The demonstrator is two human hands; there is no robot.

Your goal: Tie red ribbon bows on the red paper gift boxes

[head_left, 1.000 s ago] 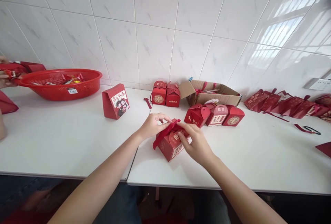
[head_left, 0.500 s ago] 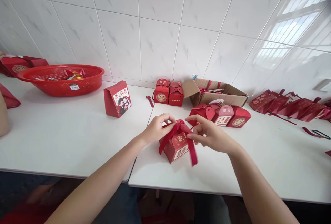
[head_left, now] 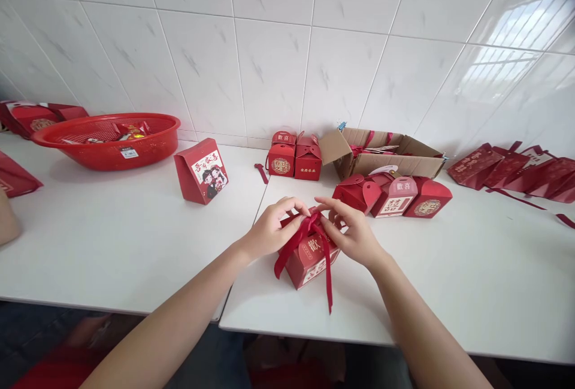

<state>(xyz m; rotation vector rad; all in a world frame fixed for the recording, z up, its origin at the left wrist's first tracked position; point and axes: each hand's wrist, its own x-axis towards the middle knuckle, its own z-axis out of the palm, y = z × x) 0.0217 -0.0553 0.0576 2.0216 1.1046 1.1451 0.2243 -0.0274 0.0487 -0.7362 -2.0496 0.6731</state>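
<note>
One red gift box (head_left: 308, 260), upright on the white table (head_left: 449, 281) before you, near its left edge; its place there has not altered over the last second.

One dark red ribbon (head_left: 311, 222), knotted at the top of the box, two tails showing. Left tail (head_left: 287, 254): draped down the left side, much as it was. Right tail (head_left: 327, 266): changed. Half a second ago it hung wide and blurred by your fingers; now it falls narrow across the front and past the lower edge, its end loose.

One left hand (head_left: 275, 225): partly curled, thumb and forefinger pinched on the ribbon beside the knot; position kept.

One right hand (head_left: 353, 233): shifted inward to the knot. Forefinger stretched over the top, thumb against the ribbon, other fingers bent; whether it grips cannot be told, the fingertips being partly covered.

Bearing on the work, by judgement: both tails lie free, and your effort appears to have passed from the tail to the knot itself. Tightness: cannot be told.

Adjacent stock: three red boxes (head_left: 395, 200) in a row beyond your right hand; one open carton (head_left: 395, 166) behind them; one picture-fronted box (head_left: 202, 171) to the left, well apart.
</note>
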